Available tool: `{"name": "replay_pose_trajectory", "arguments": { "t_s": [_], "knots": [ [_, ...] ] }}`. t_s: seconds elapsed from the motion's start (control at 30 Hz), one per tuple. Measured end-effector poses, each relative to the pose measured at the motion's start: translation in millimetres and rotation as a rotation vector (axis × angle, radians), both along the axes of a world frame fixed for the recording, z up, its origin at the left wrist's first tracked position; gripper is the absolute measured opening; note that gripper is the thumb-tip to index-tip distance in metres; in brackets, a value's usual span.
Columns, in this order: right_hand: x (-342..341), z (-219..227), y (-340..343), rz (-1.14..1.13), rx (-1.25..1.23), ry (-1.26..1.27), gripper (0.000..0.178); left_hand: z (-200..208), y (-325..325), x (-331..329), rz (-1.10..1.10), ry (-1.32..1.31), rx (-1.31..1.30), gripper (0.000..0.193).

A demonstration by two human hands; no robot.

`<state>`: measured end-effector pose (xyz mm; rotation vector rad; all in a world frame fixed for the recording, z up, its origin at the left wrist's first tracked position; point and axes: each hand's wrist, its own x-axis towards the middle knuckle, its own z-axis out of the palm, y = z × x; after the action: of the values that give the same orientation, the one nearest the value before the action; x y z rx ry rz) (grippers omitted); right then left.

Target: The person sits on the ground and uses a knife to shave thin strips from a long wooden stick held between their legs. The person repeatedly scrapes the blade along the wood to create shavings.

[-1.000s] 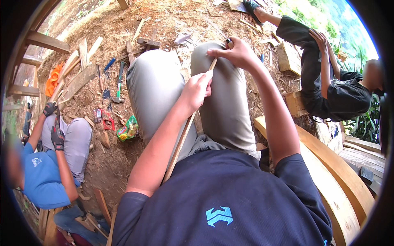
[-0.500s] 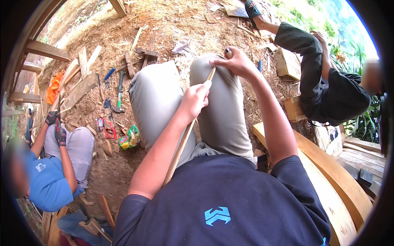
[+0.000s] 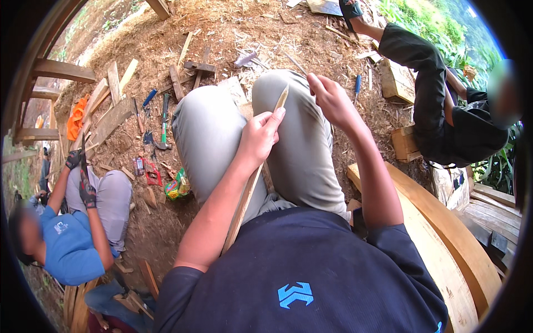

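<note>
My left hand (image 3: 261, 136) is closed round a long wooden stick (image 3: 244, 197), its pale, pointed tip standing up past my thumb. The lower end of the stick runs back along my forearm to my shirt. Over my right knee, my right hand (image 3: 335, 104) grips a thin knife (image 3: 295, 63); its narrow blade points away from me, up and to the left. My fist hides the knife's handle. A small gap separates the blade from the stick's tip.
A hammer (image 3: 164, 123), a blue-handled tool (image 3: 357, 85) and wood scraps lie on the shaving-covered ground. Curved timber (image 3: 438, 222) rests at my right. A gloved person in blue (image 3: 72, 244) sits left; another in dark clothes (image 3: 472, 130) sits right.
My right hand has drawn away from the stick's tip, slightly right and nearer me, turning so the knife's blade shows. My left hand keeps its hold on the stick.
</note>
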<state>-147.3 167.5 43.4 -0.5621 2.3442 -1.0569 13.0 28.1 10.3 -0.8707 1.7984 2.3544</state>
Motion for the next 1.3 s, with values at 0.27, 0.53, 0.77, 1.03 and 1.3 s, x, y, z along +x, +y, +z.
{"name": "replay_pose_trajectory", "arguments": {
  "t_s": [0.27,0.53,0.77,1.03,1.3],
  "knots": [
    [36,19,32,0.081,0.33,-0.078,0.057,-4,-2,3,-0.08,-0.045,-0.191,0.052],
    [47,28,31,0.147,0.428,0.065,0.058,-4,-1,4,-0.109,-0.044,-0.312,0.053],
    [50,32,32,0.19,0.447,0.119,0.059,4,0,6,-0.124,-0.073,-0.383,0.05],
    [68,18,11,0.141,0.561,0.256,0.058,-5,-1,8,-0.071,-0.061,-0.519,0.052],
    [72,19,-13,0.083,0.656,0.19,0.061,-10,-3,7,-0.048,-0.084,-0.568,0.053]
  ]
}}
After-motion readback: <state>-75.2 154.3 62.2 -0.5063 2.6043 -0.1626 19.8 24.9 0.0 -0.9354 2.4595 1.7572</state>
